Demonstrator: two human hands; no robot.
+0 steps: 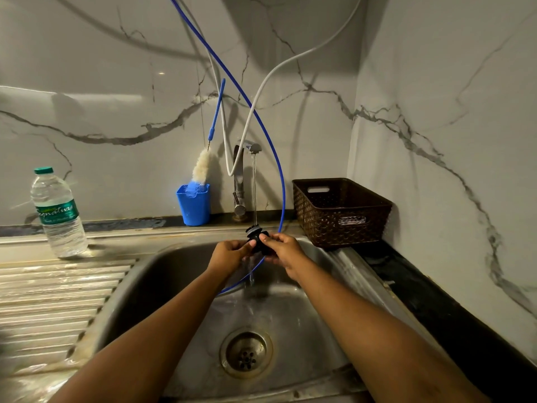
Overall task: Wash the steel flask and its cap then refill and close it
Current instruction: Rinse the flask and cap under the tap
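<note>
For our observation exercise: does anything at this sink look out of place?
A blue tube hangs from above into the sink, looping close past the left hand and right hand holding the cap; it crowds the washing.

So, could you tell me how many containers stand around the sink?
3: water bottle on the left drainboard, blue cup beside the tap, brown basket at right. More may hide inside the basket.
</note>
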